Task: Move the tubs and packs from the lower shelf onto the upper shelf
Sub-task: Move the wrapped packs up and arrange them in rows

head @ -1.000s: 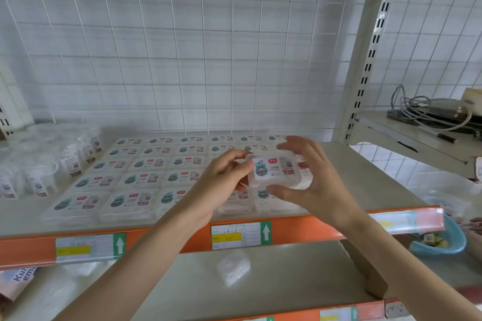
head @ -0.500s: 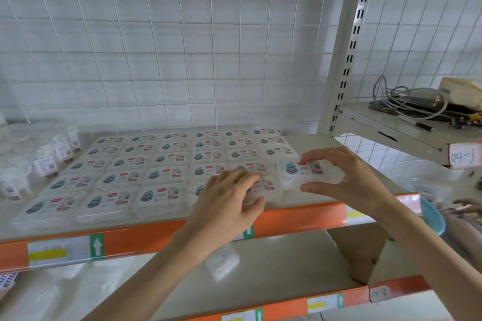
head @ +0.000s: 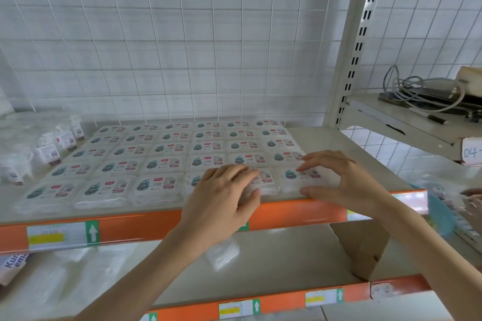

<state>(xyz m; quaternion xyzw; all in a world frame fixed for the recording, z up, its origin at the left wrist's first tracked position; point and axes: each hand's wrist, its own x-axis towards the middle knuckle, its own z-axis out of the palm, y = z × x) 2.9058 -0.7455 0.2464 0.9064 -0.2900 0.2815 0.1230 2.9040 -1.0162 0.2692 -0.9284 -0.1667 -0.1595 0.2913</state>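
- Front-right tub [head: 302, 177] down on upper shelf [head: 130, 227], closing the front row of tubs [head: 161, 164].
- Right hand [head: 339, 182] spread loosely round it, fingers straight on lid, thumb along front edge, no firm grip.
- Left hand [head: 221, 198] flat on neighbouring tub [head: 264, 180], nothing held.
- Mostly done, by the look: one clear pack [head: 221, 253] left on lower shelf [head: 287, 263].
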